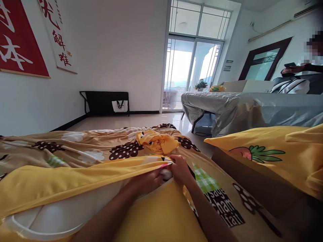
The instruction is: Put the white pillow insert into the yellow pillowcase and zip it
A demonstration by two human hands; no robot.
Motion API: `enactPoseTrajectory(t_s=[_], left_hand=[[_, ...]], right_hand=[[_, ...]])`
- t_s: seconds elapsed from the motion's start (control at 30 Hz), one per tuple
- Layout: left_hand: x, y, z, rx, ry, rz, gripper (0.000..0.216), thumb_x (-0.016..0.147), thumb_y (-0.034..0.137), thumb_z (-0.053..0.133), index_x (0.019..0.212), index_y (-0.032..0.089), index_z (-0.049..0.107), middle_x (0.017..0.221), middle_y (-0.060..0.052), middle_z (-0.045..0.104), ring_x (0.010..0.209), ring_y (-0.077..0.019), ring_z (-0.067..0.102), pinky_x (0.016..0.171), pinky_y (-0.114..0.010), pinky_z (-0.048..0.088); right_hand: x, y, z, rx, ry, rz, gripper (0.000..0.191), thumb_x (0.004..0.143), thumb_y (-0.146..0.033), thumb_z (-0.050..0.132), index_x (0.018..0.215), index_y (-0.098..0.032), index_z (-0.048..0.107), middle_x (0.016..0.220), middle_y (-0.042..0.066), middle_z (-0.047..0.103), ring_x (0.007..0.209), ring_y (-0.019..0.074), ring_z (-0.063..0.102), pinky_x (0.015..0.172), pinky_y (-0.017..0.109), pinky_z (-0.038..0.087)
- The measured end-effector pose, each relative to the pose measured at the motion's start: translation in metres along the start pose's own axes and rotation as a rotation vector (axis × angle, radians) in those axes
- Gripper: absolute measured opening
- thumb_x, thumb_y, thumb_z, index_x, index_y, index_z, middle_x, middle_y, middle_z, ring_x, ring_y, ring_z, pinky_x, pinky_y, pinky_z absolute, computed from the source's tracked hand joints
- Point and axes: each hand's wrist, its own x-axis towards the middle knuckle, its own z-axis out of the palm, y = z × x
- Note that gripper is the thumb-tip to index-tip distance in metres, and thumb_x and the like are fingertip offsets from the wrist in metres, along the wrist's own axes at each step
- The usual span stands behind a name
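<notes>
A yellow pillowcase [75, 181] lies across the bed, its opening spread wide. A white pillow [60, 210] shows inside it. My left hand [151, 178] reaches in through the opening and is closed around a white corner of the pillow; part of its fingers is hidden by the fabric. Beside it, my right hand [179, 168] pinches the pillowcase at its far corner, from the outside. Both hands are close together, nearly touching.
Under the pillowcase is a brown patterned blanket [96, 143], with crumpled yellow cloth [157, 143] ahead. A yellow pillow with a carrot print [267, 151] sits at right on a brown box [247, 174]. Behind stand a plastic-covered table [234, 104] and a person [313, 72] holding a phone.
</notes>
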Motion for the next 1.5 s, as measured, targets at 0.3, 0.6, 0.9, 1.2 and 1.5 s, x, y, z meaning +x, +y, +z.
enactPoseTrajectory(t_s=[0.3,0.6,0.9,1.2,1.5], left_hand=[[0.017,-0.008,0.015,-0.188,0.06,-0.127,0.038,0.085,0.044,0.046,0.116,0.027,0.059,0.122,-0.001,0.061,0.115,-0.0222,0.052,0.103,-0.036,0.038],[0.028,-0.007,0.015,-0.226,0.094,-0.214,0.031,0.082,0.045,0.046,0.093,0.021,0.06,0.101,-0.004,0.064,0.093,-0.0208,0.057,0.092,-0.039,0.045],[0.037,-0.008,0.028,-0.235,0.115,-0.276,0.022,0.083,0.033,0.045,0.088,0.017,0.06,0.102,-0.006,0.064,0.099,-0.0221,0.056,0.099,-0.04,0.041],[0.02,-0.011,0.024,-0.407,0.288,-0.231,0.032,0.084,0.043,0.046,0.105,0.02,0.056,0.121,-0.007,0.059,0.112,-0.022,0.052,0.106,-0.039,0.036],[0.044,-0.029,0.042,-0.307,0.22,-0.225,0.021,0.084,0.034,0.042,0.085,0.018,0.055,0.098,-0.005,0.062,0.094,-0.0199,0.056,0.097,-0.039,0.044]], right_hand=[[-0.001,0.0,-0.008,0.176,-0.108,-0.059,0.012,0.06,-0.019,0.044,0.05,-0.015,0.05,0.049,-0.004,0.041,0.056,0.0099,0.037,0.05,0.022,0.021],[-0.011,-0.012,-0.025,-0.013,-0.189,-0.112,0.011,0.056,-0.011,0.041,0.048,-0.016,0.047,0.05,-0.002,0.049,0.056,0.0098,0.037,0.052,0.023,0.021],[-0.01,-0.009,-0.023,0.065,-0.229,-0.131,0.007,0.051,-0.014,0.039,0.049,-0.016,0.045,0.047,-0.003,0.035,0.056,0.0093,0.034,0.049,0.021,0.019],[-0.005,-0.004,-0.013,0.147,-0.226,-0.15,0.016,0.06,-0.019,0.04,0.053,-0.016,0.055,0.051,-0.003,0.041,0.058,0.0104,0.036,0.051,0.02,0.023],[-0.013,-0.017,-0.01,0.137,-0.163,-0.105,0.009,0.056,-0.014,0.039,0.048,-0.017,0.043,0.05,-0.002,0.047,0.056,0.0106,0.034,0.051,0.023,0.021]])
